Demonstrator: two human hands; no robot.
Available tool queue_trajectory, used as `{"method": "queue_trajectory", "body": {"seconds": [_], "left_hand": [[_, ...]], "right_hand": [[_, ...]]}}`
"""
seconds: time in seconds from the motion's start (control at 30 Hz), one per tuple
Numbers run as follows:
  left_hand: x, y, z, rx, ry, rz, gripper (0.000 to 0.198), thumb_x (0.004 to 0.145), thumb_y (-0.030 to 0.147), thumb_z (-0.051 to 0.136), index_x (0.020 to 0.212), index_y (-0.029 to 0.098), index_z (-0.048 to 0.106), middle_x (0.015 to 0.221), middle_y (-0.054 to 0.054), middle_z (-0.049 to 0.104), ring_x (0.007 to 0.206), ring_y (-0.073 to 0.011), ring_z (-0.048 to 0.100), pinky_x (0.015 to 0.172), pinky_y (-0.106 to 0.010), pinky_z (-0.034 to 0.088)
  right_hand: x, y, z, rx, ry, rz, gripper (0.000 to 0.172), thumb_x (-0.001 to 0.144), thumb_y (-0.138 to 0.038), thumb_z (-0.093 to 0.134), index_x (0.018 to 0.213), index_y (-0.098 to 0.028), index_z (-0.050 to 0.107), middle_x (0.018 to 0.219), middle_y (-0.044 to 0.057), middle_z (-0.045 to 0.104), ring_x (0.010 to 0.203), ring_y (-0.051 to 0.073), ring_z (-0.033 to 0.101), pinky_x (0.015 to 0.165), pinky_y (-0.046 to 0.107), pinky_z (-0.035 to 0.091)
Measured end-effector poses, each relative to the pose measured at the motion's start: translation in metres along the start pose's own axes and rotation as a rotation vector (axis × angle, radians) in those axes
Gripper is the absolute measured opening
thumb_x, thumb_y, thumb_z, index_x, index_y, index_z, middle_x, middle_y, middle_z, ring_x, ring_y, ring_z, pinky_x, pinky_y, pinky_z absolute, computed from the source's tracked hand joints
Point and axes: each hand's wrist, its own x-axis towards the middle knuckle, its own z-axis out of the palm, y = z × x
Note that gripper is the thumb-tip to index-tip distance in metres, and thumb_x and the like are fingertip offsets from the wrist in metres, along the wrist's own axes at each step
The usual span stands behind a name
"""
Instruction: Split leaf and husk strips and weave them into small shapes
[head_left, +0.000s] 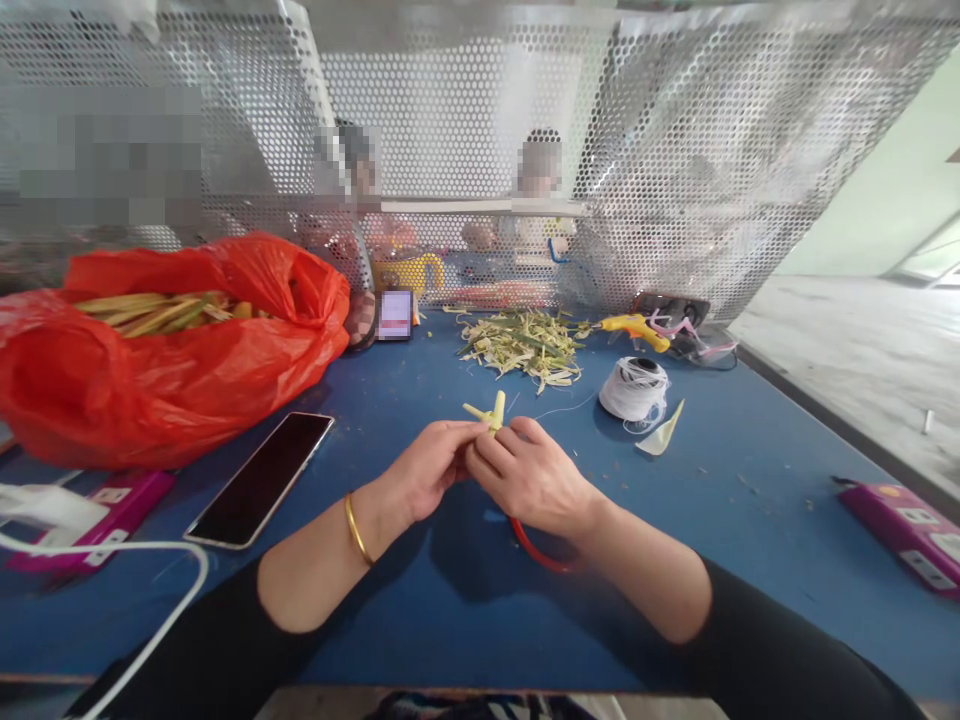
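My left hand (442,455) and my right hand (532,470) meet over the middle of the blue table. Both are closed, pinching a small piece of folded pale-green leaf strips (496,412) between the fingertips. Two short ends stick up above my fingers, while its lower part is hidden by them. A thin white thread runs from near my hands to a spool of white thread (634,390) on the right. Beneath my right wrist, part of a red ring-like band (536,552) shows. A loose pale leaf piece (661,432) lies beside the spool.
Leaf scraps (521,345) lie ahead, with a yellow glue gun (637,328) to their right. A red plastic bag (172,390) of stalks and a phone (262,480) are on the left. Purple power strips (124,515) flank the table. People sit behind a perforated screen (465,110).
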Motion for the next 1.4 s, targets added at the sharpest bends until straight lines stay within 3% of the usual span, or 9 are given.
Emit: {"method": "queue_trajectory", "body": {"seconds": [0.17, 0.53, 0.6, 0.7, 0.8, 0.9, 1.13, 1.27, 1.4], "left_hand": [[-0.002, 0.004, 0.001, -0.013, -0.067, 0.008, 0.007, 0.068, 0.013, 0.072, 0.072, 0.009, 0.07, 0.067, -0.002, 0.063, 0.059, -0.0075, 0.056, 0.057, -0.017, 0.045], [0.0, 0.001, -0.001, 0.01, 0.041, 0.068, 0.012, 0.069, 0.02, 0.074, 0.069, 0.008, 0.071, 0.064, -0.005, 0.067, 0.054, -0.0079, 0.056, 0.052, -0.017, 0.042], [0.002, 0.002, -0.002, 0.009, 0.069, 0.08, 0.011, 0.072, 0.02, 0.072, 0.069, 0.009, 0.07, 0.063, -0.005, 0.067, 0.052, -0.008, 0.056, 0.052, -0.018, 0.043], [0.001, 0.006, -0.002, 0.016, 0.118, 0.1, 0.012, 0.078, 0.021, 0.068, 0.073, 0.01, 0.071, 0.066, -0.006, 0.069, 0.057, -0.0113, 0.062, 0.057, -0.021, 0.048], [-0.002, 0.01, 0.001, 0.041, 0.15, 0.098, 0.013, 0.079, 0.023, 0.067, 0.075, 0.01, 0.07, 0.071, -0.009, 0.071, 0.062, -0.0143, 0.066, 0.06, -0.023, 0.051], [-0.003, 0.009, 0.002, 0.092, 0.142, 0.103, 0.013, 0.075, 0.024, 0.072, 0.073, 0.011, 0.069, 0.072, -0.008, 0.072, 0.06, -0.0133, 0.065, 0.057, -0.023, 0.05], [0.003, -0.002, 0.001, 0.249, 0.211, 0.247, 0.021, 0.062, 0.029, 0.079, 0.068, 0.012, 0.067, 0.055, 0.001, 0.062, 0.046, -0.0086, 0.052, 0.043, -0.02, 0.04], [0.004, -0.001, -0.001, 0.257, 0.165, 0.229, 0.025, 0.063, 0.033, 0.077, 0.068, 0.012, 0.063, 0.059, 0.0, 0.063, 0.048, -0.0089, 0.053, 0.045, -0.021, 0.042], [0.0, 0.003, -0.002, 0.295, 0.017, 0.124, 0.028, 0.062, 0.034, 0.077, 0.07, 0.014, 0.06, 0.06, -0.001, 0.062, 0.046, -0.0082, 0.053, 0.044, -0.02, 0.039]], "right_hand": [[-0.003, 0.001, 0.0, 0.036, 0.056, 0.07, 0.033, 0.094, -0.008, 0.035, 0.07, -0.015, 0.057, 0.065, 0.003, 0.059, 0.06, 0.015, 0.049, 0.069, 0.031, 0.036], [-0.002, -0.004, -0.005, 0.269, 0.091, 0.017, 0.03, 0.094, -0.007, 0.035, 0.078, -0.015, 0.059, 0.073, 0.006, 0.066, 0.073, 0.016, 0.06, 0.081, 0.031, 0.042], [-0.003, 0.001, -0.005, 0.363, 0.113, 0.112, 0.023, 0.095, -0.012, 0.039, 0.085, -0.015, 0.059, 0.079, 0.005, 0.068, 0.077, 0.015, 0.062, 0.08, 0.03, 0.041], [-0.004, 0.009, -0.004, 0.339, 0.122, 0.441, 0.016, 0.095, -0.026, 0.047, 0.098, -0.015, 0.058, 0.091, 0.009, 0.069, 0.084, 0.018, 0.062, 0.076, 0.03, 0.04], [-0.006, 0.015, -0.001, 0.288, -0.045, 0.64, 0.022, 0.096, -0.034, 0.045, 0.088, -0.017, 0.058, 0.08, 0.006, 0.068, 0.073, 0.018, 0.061, 0.071, 0.03, 0.037], [-0.008, 0.016, 0.004, 0.299, -0.2, 0.587, 0.031, 0.098, -0.03, 0.04, 0.074, -0.018, 0.055, 0.062, 0.001, 0.063, 0.057, 0.014, 0.055, 0.069, 0.028, 0.034], [-0.005, 0.007, 0.003, 0.44, -0.161, 0.475, 0.033, 0.095, -0.019, 0.036, 0.065, -0.017, 0.052, 0.058, 0.001, 0.058, 0.053, 0.011, 0.047, 0.07, 0.029, 0.032], [0.0, 0.011, 0.0, 0.901, -0.27, 0.942, 0.038, 0.091, -0.034, 0.042, 0.058, -0.018, 0.05, 0.053, -0.002, 0.053, 0.052, 0.01, 0.045, 0.061, 0.026, 0.034], [0.003, 0.019, 0.003, 1.514, -0.144, 1.482, 0.041, 0.074, -0.056, 0.061, 0.063, -0.017, 0.052, 0.054, -0.005, 0.051, 0.047, 0.007, 0.043, 0.05, 0.022, 0.034]]}}
